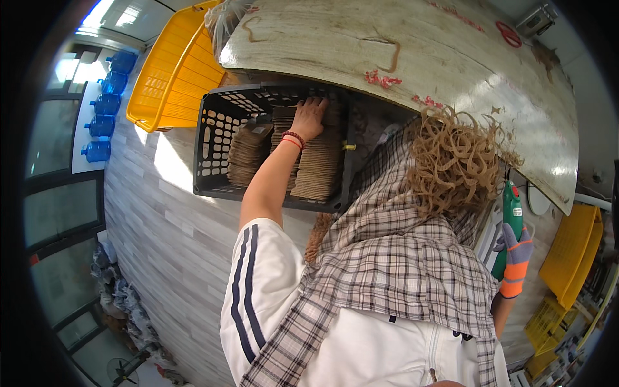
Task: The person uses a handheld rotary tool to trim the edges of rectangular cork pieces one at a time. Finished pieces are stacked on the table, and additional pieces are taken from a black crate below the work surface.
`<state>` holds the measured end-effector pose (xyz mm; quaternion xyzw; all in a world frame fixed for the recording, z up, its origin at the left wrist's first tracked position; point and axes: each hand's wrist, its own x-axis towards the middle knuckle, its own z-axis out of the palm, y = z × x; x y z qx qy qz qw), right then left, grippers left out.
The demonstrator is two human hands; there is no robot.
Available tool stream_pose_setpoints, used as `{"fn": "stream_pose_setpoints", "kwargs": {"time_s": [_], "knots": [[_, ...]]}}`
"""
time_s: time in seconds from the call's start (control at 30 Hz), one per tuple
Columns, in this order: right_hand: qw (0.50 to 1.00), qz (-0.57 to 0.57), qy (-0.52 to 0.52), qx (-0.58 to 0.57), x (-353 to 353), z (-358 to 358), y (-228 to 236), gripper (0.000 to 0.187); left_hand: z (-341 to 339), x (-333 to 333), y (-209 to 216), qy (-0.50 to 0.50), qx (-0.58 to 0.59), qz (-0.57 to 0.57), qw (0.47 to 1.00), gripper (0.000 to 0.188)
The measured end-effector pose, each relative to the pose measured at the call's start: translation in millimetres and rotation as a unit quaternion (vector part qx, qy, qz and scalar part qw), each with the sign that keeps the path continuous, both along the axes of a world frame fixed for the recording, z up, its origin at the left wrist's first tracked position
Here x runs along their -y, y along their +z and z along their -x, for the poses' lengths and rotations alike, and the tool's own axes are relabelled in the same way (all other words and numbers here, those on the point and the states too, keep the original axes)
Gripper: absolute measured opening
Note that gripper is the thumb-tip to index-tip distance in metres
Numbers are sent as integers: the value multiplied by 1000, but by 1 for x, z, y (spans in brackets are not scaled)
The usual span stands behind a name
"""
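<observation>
- Several brown stacks [319,169] stood inside the black crate [306,205].
- The bare left hand [309,119] lay on them, fingers slightly spread; whether they gripped, I couldn't tell.
- The gloved right hand [516,250] wrapped round a green tool [512,209].
- Curled brown strips [454,161] lay heaped on the plaid apron [400,267].

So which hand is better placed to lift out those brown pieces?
Probably the left hand: it is inside the black crate, at the stacked brown pieces. The gloved right hand holds a green tool.
</observation>
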<state>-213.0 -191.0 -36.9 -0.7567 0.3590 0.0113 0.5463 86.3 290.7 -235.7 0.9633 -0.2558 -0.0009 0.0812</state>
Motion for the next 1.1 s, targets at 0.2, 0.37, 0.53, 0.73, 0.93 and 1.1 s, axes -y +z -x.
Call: {"fn": "stream_pose_setpoints", "kwargs": {"time_s": [0.2,0.37,0.53,0.73,0.93,1.1], "knots": [[1000,-5,8,3,4,1,-2,21,-5,7,-26,-10,8,-25,1000,64],[1000,-11,-15,-2,7,2,-6,22,7,13,-11,23,8,68,997,60],[1000,-11,-10,-13,8,1,-5,22,3,-22,-25,166,57,414,893,41],[1000,-8,6,-6,3,-4,0,22,-4,-38,-64,434,-162,585,666,46],[1000,-7,3,11,-3,0,6,22,18,8,-30,340,-79,403,846,52],[1000,0,13,6,0,0,4,21,22,21,-31,343,-64,344,872,54]]}}
